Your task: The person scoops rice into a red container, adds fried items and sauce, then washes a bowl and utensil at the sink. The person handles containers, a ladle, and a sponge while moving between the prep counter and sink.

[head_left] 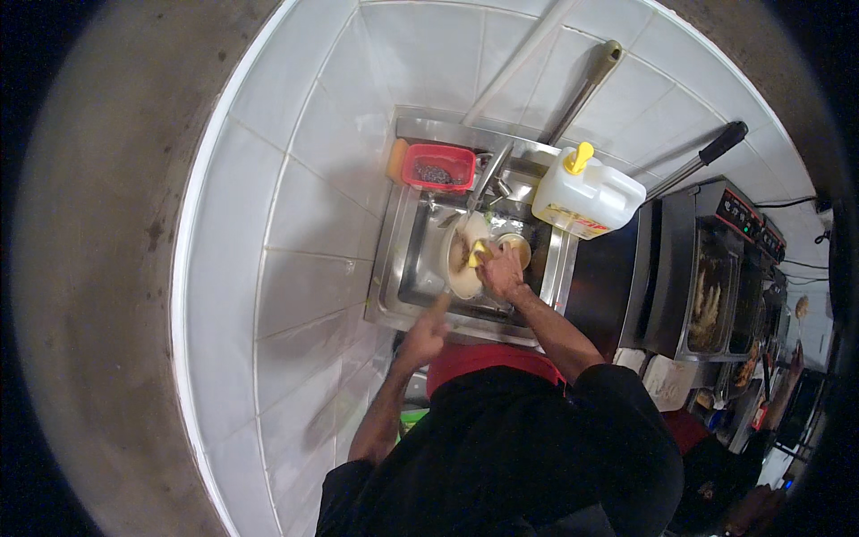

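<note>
In the steel sink (383,285) lies a pale oval pan or dish (462,279) with brown marks on its inside. My right hand (503,271) presses a yellow sponge (477,253) against it, fingers closed on the sponge. My left hand (424,338) is at the near rim of the sink, just below the pan or dish. Motion smears its fingers, so its grip cannot be made out. A round, pale yellowish bowl or lid (518,243) sits beside my right hand, partly covered by it.
The tap (490,174) rises at the sink's back edge. Left of it stands a red tub (455,163) with a dark scourer; right, a white jug (586,199) with a yellow cap. Fryers (707,286) stand to the right, where another person's arm (784,394) reaches in.
</note>
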`<state>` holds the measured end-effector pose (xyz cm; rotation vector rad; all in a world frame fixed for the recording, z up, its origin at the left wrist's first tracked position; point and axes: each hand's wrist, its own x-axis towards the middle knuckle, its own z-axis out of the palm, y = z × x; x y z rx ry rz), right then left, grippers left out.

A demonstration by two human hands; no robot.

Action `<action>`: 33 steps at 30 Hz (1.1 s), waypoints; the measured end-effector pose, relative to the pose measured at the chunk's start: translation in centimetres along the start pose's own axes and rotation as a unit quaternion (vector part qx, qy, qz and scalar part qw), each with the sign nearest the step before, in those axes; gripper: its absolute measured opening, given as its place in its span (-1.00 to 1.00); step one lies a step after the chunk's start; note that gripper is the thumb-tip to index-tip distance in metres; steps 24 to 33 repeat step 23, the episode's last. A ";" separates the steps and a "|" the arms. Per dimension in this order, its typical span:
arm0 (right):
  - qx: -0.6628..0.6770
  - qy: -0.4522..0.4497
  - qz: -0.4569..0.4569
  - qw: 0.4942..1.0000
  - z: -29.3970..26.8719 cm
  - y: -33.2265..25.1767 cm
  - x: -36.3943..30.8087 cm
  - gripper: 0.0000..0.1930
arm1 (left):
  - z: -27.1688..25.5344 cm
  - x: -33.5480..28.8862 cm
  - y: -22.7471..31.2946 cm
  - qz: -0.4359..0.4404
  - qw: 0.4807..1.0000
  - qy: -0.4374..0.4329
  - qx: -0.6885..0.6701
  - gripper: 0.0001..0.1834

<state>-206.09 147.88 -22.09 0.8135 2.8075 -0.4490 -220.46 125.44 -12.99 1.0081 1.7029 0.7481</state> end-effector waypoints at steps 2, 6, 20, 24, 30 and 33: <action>0.008 0.025 0.007 1.000 -0.9 -0.2 0.1 -0.59 | -0.2 -0.2 -0.4 0.015 1.000 0.003 0.006 -0.19; 0.054 -0.073 -0.078 0.993 -0.1 -1.1 -0.5 -0.57 | -0.3 0.1 -0.5 -0.021 1.000 0.002 -0.002 -0.20; 0.182 0.060 0.153 0.970 1.0 -1.2 -1.5 -0.52 | 1.0 0.5 1.3 -0.039 0.999 0.026 0.012 -0.18; 0.413 -0.039 0.068 0.907 2.7 -1.0 -0.8 -0.35 | 1.8 0.8 -0.5 -0.041 0.999 0.009 -0.015 -0.20; 0.413 -0.039 0.068 0.907 2.7 -1.0 -0.8 -0.35 | 1.8 0.8 -0.5 -0.041 0.999 0.009 -0.015 -0.20; 0.413 -0.039 0.068 0.907 2.7 -1.0 -0.8 -0.35 | 1.8 0.8 -0.5 -0.041 0.999 0.009 -0.015 -0.20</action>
